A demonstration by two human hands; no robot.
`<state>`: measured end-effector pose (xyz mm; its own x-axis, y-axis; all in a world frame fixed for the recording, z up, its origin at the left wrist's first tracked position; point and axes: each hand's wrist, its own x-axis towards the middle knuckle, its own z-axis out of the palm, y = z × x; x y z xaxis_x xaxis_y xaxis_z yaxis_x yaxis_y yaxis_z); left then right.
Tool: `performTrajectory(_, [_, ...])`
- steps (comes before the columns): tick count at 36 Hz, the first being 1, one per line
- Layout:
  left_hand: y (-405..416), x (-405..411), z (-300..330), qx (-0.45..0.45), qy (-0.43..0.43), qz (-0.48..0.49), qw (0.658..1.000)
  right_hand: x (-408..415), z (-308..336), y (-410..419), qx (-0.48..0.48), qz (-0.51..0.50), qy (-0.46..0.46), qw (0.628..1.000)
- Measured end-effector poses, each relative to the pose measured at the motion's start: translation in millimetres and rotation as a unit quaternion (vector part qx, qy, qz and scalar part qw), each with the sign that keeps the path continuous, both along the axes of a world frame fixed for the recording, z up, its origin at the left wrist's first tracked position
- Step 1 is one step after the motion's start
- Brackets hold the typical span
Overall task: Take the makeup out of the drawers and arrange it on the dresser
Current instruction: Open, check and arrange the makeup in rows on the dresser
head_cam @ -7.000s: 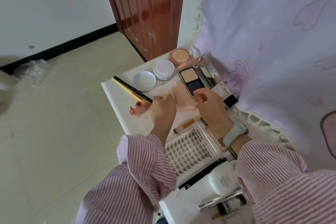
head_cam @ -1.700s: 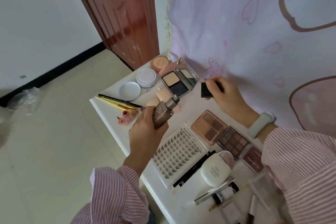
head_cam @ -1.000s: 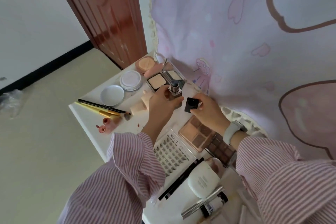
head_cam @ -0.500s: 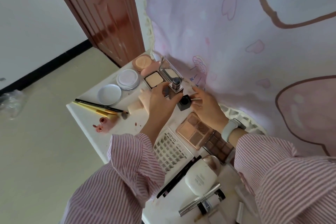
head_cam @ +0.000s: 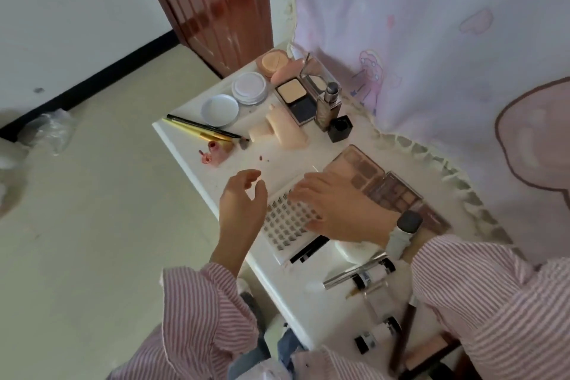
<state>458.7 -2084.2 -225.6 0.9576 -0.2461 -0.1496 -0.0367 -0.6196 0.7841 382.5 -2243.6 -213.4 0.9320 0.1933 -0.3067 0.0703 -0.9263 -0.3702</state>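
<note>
Since half a second earlier both hands had left the foundation bottle (head_cam: 329, 106) and its black cap (head_cam: 340, 129), which stood touching at the dresser's (head_cam: 185, 145) 1 o'clock corner, bottle uncapped. Right hand (head_cam: 339, 210): fingers straight, slightly spread, resting flat on the lash tray (head_cam: 290, 222) at centre. Left hand (head_cam: 243, 197): fingers loosely curled, holding nothing, hovering at the tray's 9 o'clock.

Risk, as I judged it: the tray overhung the front edge; a sideways push could tip it off. Sleeves could sweep the tubes (head_cam: 364, 274) at 5 o'clock. Eyeshadow palettes (head_cam: 382, 182) crowded the tray's 2 o'clock; brushes (head_cam: 200, 129) and sponges (head_cam: 283, 129) blocked 11 o'clock.
</note>
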Motion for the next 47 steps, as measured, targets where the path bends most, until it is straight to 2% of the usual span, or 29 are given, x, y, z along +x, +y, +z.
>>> performTrajectory(3, [23, -12, -11, 0.039, 0.003, -0.009, 0.999, -1, -16, 18, -0.097, 0.075, 0.055, 0.991])
performTrajectory(6, [41, -18, -19, 0.058, 0.011, -0.013, 0.998, 3, -25, 23, -0.099, 0.090, 0.067, 0.989])
performTrajectory(13, [70, -18, -27, 0.064, 0.051, 0.006, 0.997, 14, -22, 43, -0.094, 0.127, 0.031, 0.987])
performTrajectory(17, [86, -16, -31, 0.038, 0.117, 0.027, 0.992, 6, -24, 55, -0.055, 0.073, 0.036, 0.995])
performTrajectory(19, [92, -18, -29, -0.027, 0.180, 0.054, 0.982, 2, -22, 56, -0.024, 0.038, 0.065, 0.997])
performTrajectory(22, [97, -23, -25, -0.080, 0.211, 0.062, 0.972, 2, -18, 56, 0.093, -0.039, 0.063, 0.993])
performTrajectory(25, [100, -23, -17, -0.141, 0.225, 0.050, 0.963, 5, -15, 54, 0.187, -0.123, 0.005, 0.975])
performTrajectory(29, [100, -16, -2, -0.269, 0.252, 0.083, 0.926, 9, -10, 50, 0.254, -0.159, -0.008, 0.954])
performTrajectory(35, [102, 4, 11, -0.389, 0.345, 0.204, 0.829, 13, -1, 48, 0.227, -0.045, -0.055, 0.971])
performTrajectory(39, [102, 7, 13, -0.446, 0.388, 0.192, 0.784, 19, 3, 52, 0.220, -0.048, -0.106, 0.969])
performTrajectory(42, [98, 3, 18, -0.521, 0.407, 0.152, 0.735, 20, 8, 57, 0.220, -0.068, -0.113, 0.967])
performTrajectory(44, [94, 1, 21, -0.539, 0.410, 0.118, 0.726, 19, 12, 61, 0.213, -0.056, -0.115, 0.969])
performTrajectory(47, [90, 0, 20, -0.529, 0.404, 0.114, 0.737, 18, 14, 63, 0.208, -0.044, -0.131, 0.968])
